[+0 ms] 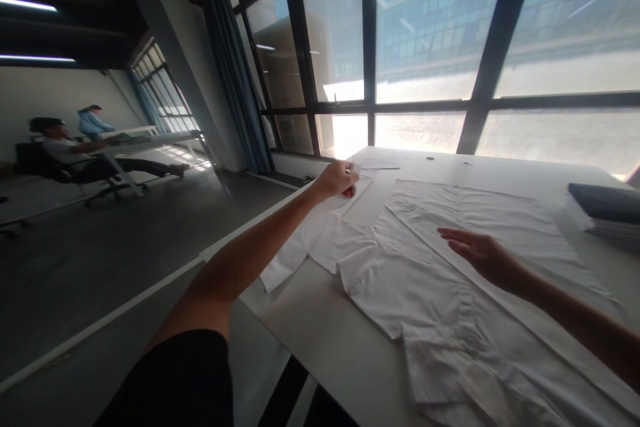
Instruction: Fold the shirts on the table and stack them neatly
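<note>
A wrinkled white garment point(420, 280) lies spread over the white table point(320, 307), its exact kind not clear from here. Toward the table's far left edge, my left hand point(339, 179) is closed, with a bit of white cloth at its fingertips; it appears to be an edge of the garment, though motion blurs it. My right hand point(473, 252) is over the middle of the garment, fingers stretched out flat and holding nothing. Whether its palm touches the cloth I cannot tell.
A dark-topped stack point(605, 207) of what looks like folded cloth or papers sits at the table's right. Tall windows point(425, 33) line the far side. Across the room to the left, a person point(63, 143) sits at another table and a second person point(94, 121) is behind.
</note>
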The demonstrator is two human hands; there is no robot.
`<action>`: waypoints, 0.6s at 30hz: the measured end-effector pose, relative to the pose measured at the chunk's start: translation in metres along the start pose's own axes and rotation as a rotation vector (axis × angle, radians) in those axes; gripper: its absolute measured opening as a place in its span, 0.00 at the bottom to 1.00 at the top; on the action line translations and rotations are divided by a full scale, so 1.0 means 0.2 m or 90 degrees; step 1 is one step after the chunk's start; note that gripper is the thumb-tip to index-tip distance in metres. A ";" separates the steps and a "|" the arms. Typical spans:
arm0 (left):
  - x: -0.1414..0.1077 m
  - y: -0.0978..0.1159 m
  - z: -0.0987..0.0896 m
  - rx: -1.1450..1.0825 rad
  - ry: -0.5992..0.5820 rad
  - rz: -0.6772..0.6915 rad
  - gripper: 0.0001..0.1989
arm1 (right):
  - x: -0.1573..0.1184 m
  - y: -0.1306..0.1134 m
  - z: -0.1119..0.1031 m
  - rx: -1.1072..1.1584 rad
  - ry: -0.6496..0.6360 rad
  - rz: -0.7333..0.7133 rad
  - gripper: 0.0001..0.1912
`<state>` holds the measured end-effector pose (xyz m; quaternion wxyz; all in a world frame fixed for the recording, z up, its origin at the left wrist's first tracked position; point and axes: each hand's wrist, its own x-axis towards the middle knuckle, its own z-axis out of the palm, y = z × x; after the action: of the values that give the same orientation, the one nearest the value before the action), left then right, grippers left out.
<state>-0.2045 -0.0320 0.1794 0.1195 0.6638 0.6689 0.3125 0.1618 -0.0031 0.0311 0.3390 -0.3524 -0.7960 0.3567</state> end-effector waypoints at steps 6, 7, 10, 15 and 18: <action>-0.07 0.40 0.59 -0.257 -0.194 0.081 0.10 | 0.05 -0.22 0.11 0.394 -0.012 0.151 0.30; -0.09 0.42 0.66 -0.251 -0.235 0.106 0.10 | 0.04 -0.22 0.11 0.419 -0.008 0.166 0.28; -0.13 0.44 0.80 -0.261 -0.399 0.164 0.16 | 0.01 -0.15 0.10 0.427 0.016 0.213 0.21; -0.08 0.33 0.77 -0.249 -0.398 0.205 0.19 | -0.01 0.02 0.08 0.363 0.063 0.272 0.15; -0.02 0.24 0.72 -0.145 -0.234 0.211 0.21 | 0.01 0.06 0.04 0.370 0.060 0.233 0.14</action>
<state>-0.0836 -0.0026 0.0944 0.2603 0.7920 0.4788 0.2751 0.1573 0.0017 0.0183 0.3920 -0.3937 -0.5682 0.6070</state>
